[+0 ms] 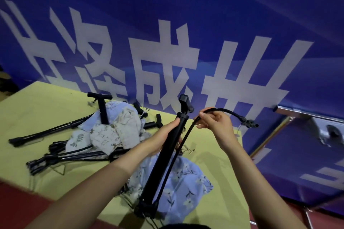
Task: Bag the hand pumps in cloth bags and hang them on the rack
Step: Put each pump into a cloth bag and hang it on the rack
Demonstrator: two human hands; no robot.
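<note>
Between the two hands, above the yellow worktop (46, 109), one hand pump (163, 152) is held up at a slant, handle end away from the person, foot end near the body. Left hand (165, 135) fingers (172, 124) wrap the barrel just below the handle collar, closed on it. Right hand (214, 122) fingers (202, 117) pinch the pump's black hose (223, 111); the hose arcs out past the fingers to the right, valve head (250, 123) dangling free at the tip.

Under the pump, just below the left fingers, a blue floral cloth bag (186, 178) lies flat on the worktop, mouth not clearly visible. Left of the left fingers: a heap of more floral bags (111, 132) mixed with other pumps (55, 132), one standing handle-up (102, 106). A few small brass fittings (188, 148) lie between the hands on the worktop. Blue banner (186, 33) behind. No rack seen for sure; metal frame (305, 117) far right of the right fingers, can't tell what it is.

Step, as judged: tidying the hose against the barrel before bagging; none visibly bagged or hung yet. Next move likely calls for folding the hose down along the barrel, holding both in one hand, freeing the other to open the bag mouth. Loose hose may spring back or snag the cloth.
</note>
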